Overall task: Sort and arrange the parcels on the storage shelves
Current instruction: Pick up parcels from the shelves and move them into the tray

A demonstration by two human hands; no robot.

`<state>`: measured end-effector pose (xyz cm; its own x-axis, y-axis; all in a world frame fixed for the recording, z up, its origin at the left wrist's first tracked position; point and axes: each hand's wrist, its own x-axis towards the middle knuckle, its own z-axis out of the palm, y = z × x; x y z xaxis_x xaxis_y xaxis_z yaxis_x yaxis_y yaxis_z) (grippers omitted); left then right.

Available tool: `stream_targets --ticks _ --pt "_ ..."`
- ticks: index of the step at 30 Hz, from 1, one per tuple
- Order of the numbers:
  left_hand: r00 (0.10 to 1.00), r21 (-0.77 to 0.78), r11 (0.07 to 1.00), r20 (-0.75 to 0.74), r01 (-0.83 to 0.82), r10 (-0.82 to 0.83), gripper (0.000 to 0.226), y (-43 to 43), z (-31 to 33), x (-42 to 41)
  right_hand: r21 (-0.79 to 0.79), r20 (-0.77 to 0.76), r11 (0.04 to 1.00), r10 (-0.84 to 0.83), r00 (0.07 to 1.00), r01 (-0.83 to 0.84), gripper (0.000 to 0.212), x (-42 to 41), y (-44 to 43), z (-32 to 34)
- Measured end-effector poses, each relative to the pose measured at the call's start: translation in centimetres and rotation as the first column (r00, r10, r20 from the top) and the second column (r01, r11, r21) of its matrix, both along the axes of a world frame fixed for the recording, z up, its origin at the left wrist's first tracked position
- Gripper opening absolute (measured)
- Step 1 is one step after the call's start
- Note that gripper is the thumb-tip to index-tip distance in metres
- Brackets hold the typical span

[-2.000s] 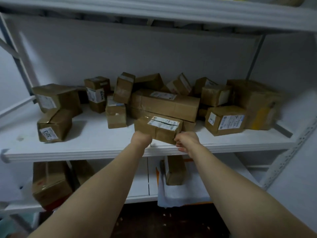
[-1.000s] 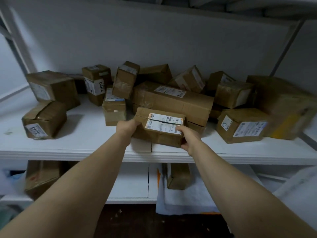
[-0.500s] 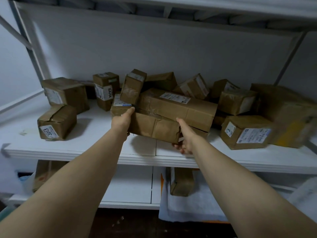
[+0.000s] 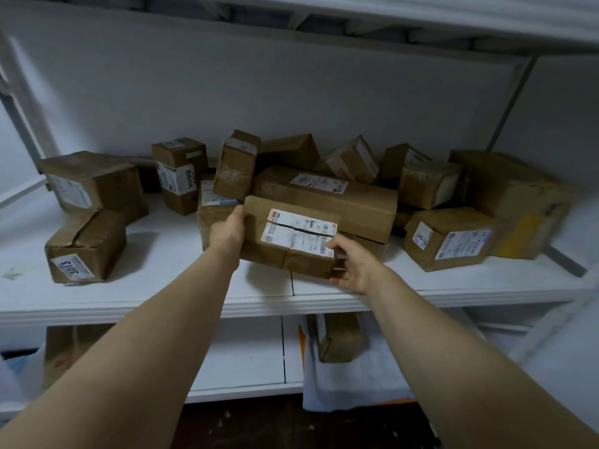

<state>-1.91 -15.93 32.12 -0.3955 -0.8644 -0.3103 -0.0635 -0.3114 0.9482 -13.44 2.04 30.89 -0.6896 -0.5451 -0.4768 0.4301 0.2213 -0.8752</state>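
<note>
Firmly, left hand (image 4: 227,233) and right hand (image 4: 353,265) fingers clamp the barcode-labelled parcel (image 4: 278,254) near the BAHA box (image 4: 180,175).

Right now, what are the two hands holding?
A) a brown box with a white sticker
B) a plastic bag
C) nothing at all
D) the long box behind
A: the left hand and the right hand grip opposite ends of the brown box, and its white sticker faces the camera.

Left hand (image 4: 228,233), right hand (image 4: 351,265) grip labelled parcel (image 4: 288,241) above shelf (image 4: 162,306).
</note>
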Motion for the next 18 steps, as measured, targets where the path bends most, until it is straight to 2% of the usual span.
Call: stream_targets --ticks 2,6,7,10,12,13,16,18 --pt "1.0 -0.008 1.0 -0.029 -0.006 0.006 0.062 0.5 -0.3 0.0 -0.055 0.006 0.998 0.008 1.0 -0.008 0.035 0.1 0.6 -0.3" --pt "0.998 -0.054 0.998 -0.063 -0.016 0.012 0.043 2.2 -1.3 0.8 -0.089 -0.043 0.991 0.093 0.995 -0.096 0.064 -0.3 2.6 -1.5" --pt "0.998 -0.051 0.999 -0.062 -0.015 0.012 0.042 2.9 -1.6 1.0 -0.106 -0.039 0.991 0.079 0.996 -0.082 0.065 -0.4 3.1 -1.7" --pt "0.999 -0.046 0.999 -0.028 0.017 -0.019 0.046 6.4 -1.8 1.1 -0.147 -0.042 0.989 -0.03 0.999 0.023 0.041 -0.4 5.6 -1.6" --pt "0.999 -0.042 0.998 -0.014 0.044 -0.044 0.048 8.9 -2.0 0.7 -0.105 -0.065 0.993 -0.063 0.996 0.056 0.016 -0.8 7.8 -1.8" --pt "0.998 -0.037 0.998 -0.006 0.057 -0.057 0.046 10.3 -2.1 0.4 -0.085 -0.067 0.995 -0.058 0.996 0.053 0.011 -1.0 9.3 -2.0" --pt "0.996 -0.011 0.996 0.038 0.087 -0.086 0.044 14.4 -2.5 -0.3 -0.042 -0.088 0.999 -0.011 0.996 0.007 0.015 -2.2 14.3 -2.8" --pt "0.995 0.03 0.996 0.037 0.086 -0.087 0.052 16.4 -3.0 -0.6 -0.025 -0.086 0.999 0.044 0.995 -0.047 0.014 -2.7 16.9 -2.9"
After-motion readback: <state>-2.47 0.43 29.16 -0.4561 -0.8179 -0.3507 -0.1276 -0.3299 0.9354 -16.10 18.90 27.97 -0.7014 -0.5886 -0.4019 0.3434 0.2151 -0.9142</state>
